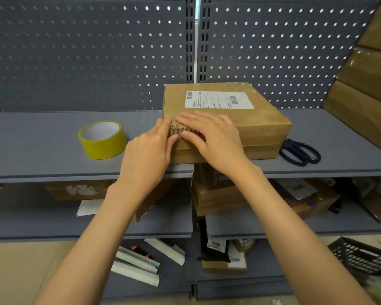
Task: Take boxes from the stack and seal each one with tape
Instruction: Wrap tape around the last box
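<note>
A person's two bare hands press on the near left corner of a flat brown cardboard box with a white shipping label (224,119), which sits on a grey metal shelf (42,146). The left hand (150,150) and right hand (209,137) lie with fingers straight against the cardboard. A yellow roll of tape (102,139) stands to the left; dark-handled scissors (299,153) lie just right of the box, and a stack of brown boxes (365,84) leans at far right

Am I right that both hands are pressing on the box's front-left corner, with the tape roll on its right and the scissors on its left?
Not quite. The head view shows the tape roll left of the box and the scissors right. Both the left hand and right hand do press there.
</note>
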`<state>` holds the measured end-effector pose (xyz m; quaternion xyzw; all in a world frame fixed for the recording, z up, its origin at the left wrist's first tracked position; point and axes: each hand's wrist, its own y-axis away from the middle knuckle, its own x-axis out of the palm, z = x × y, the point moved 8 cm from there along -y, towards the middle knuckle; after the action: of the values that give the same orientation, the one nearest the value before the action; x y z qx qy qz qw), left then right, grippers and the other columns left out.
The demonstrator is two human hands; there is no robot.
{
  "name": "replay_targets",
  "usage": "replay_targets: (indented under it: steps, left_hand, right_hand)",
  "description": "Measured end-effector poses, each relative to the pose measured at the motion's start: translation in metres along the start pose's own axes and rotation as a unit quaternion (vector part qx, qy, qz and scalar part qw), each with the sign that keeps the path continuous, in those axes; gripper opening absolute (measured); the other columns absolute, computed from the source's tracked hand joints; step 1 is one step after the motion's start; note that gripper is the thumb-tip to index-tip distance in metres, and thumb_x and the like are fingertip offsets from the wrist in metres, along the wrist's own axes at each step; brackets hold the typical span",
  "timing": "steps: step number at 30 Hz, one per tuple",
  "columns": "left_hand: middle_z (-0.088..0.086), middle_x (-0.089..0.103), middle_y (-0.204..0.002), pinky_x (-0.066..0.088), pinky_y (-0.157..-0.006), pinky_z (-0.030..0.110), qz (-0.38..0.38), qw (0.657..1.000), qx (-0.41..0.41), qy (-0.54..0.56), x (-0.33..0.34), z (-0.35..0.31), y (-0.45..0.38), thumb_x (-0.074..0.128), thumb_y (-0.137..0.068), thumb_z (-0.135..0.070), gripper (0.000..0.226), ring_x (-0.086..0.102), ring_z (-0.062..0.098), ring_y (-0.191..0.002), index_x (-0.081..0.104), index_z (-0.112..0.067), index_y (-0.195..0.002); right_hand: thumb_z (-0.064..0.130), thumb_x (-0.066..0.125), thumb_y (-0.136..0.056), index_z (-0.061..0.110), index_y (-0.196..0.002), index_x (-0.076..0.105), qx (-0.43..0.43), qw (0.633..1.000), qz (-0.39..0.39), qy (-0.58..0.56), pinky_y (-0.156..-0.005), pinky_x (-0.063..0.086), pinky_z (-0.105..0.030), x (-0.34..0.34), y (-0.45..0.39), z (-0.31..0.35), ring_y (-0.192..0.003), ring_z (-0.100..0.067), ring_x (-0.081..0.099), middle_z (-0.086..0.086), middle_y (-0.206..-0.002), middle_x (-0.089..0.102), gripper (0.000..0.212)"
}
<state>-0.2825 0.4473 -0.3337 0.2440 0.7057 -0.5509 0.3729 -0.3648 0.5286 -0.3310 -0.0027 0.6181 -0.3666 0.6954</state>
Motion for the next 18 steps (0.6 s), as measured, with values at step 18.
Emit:
replay_targets:
  steps: [18]
  left_hand:
    - [0.005, 0.068, -0.109, 0.050, -0.088, 0.032, -0.110, 0.978, -0.046, 0.171, -0.020, 0.020, 0.010, 0.068, -0.088, -0.019, 0.024, 0.062, 0.017, -0.102, 0.068, -0.009, -0.109]
  right_hand:
    - [0.028, 0.052, -0.098, 0.026, -0.129, 0.059, -0.014, 0.987, -0.034, -0.154, -0.096, 0.019, -0.021, -0.007, 0.004, -0.002, -0.136, -0.011, 0.038, 0.008, -0.132, 0.059, 0.032]
